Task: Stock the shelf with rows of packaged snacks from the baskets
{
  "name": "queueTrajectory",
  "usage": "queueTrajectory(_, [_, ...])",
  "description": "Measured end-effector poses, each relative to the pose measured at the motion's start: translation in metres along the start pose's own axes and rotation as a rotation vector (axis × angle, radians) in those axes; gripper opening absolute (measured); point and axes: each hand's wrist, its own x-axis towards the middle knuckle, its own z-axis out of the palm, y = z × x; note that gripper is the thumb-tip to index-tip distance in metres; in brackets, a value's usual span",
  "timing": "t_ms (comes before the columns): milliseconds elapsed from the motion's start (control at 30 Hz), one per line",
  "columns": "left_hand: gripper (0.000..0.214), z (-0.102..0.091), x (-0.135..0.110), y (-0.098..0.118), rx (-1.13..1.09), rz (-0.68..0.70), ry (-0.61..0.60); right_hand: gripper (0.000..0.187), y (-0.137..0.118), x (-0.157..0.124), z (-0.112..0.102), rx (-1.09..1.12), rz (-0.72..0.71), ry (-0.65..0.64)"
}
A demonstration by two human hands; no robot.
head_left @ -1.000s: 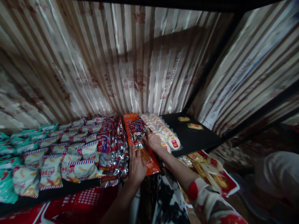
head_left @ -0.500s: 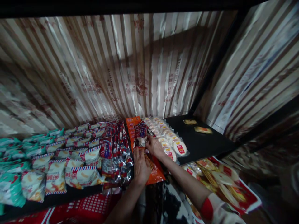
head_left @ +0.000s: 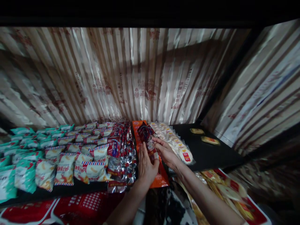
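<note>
Several dark red and purple snack packets (head_left: 145, 132) with clear lower parts are gathered between my hands, tilted slightly. My left hand (head_left: 146, 165) presses along their left side, with the thumb at their lower end. On the right side, my right hand (head_left: 165, 152) pinches the packets with bent fingers. Beneath both hands lies a long orange package (head_left: 162, 178), partly covered by the packets. Just left of it stand tightly packed rows of similar dark red packets (head_left: 114, 149). White round snacks in clear wrappers (head_left: 185, 155) are lined up to the right.
White chip bags (head_left: 64, 168) and green bags (head_left: 25, 175) fill the left of the black shelf (head_left: 199, 150). Two yellow packets (head_left: 210, 140) lie at its right end. Below right is an open red bag of wrapped snacks (head_left: 255, 200). Corrugated, sheet-like walls (head_left: 145, 75) stand behind.
The packets have been lifted upright and bunched together between my hands. My left hand has turned from lying flat to cupping their side. The view has shifted slightly left and up.
</note>
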Motion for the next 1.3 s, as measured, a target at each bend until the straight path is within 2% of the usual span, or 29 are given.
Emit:
queueTrajectory(167, [0.06, -0.001, 0.0, -0.004, -0.058, 0.047, 0.028, 0.048, -0.005, -0.007, 0.017, -0.018, -0.017, -0.056])
queueTrajectory(333, [0.055, -0.014, 0.002, -0.007, 0.025, 0.031, 0.07, 0.04, -0.001, -0.002, 0.018, -0.173, -0.037, -0.014])
queueTrajectory(433, [0.056, -0.024, 0.0, -0.005, 0.103, 0.111, 0.072, 0.038, -0.002, -0.002, 0.019, -0.23, -0.031, 0.028])
queueTrajectory(533, [0.058, -0.031, -0.006, -0.002, 0.174, 0.187, 0.082, 0.043, -0.005, -0.005, 0.026, -0.254, -0.056, -0.049])
queueTrajectory(600, [0.058, -0.035, -0.011, -0.001, 0.208, 0.205, 0.099, 0.046, -0.004, -0.007, 0.031, -0.282, -0.087, -0.105])
queueTrajectory(767, [0.068, -0.054, -0.026, -0.005, 0.247, 0.213, 0.157, 0.049, 0.004, -0.005, 0.046, -0.4, -0.148, -0.082])
queueTrajectory(900, [0.071, -0.076, -0.043, -0.016, 0.249, 0.174, 0.221, 0.043, 0.009, -0.001, 0.068, -0.62, -0.265, -0.057])
queueTrajectory(1033, [0.063, -0.091, -0.059, -0.035, 0.189, 0.137, 0.243, 0.033, 0.01, -0.002, 0.102, -0.933, -0.357, -0.068])
queueTrajectory(1167, [0.055, -0.098, -0.067, -0.054, 0.157, 0.099, 0.276, 0.023, 0.019, -0.003, 0.133, -1.223, -0.367, -0.055])
queueTrajectory(1300, [0.053, -0.101, -0.07, -0.069, 0.145, 0.046, 0.284, 0.022, 0.033, -0.003, 0.153, -1.379, -0.332, -0.046])
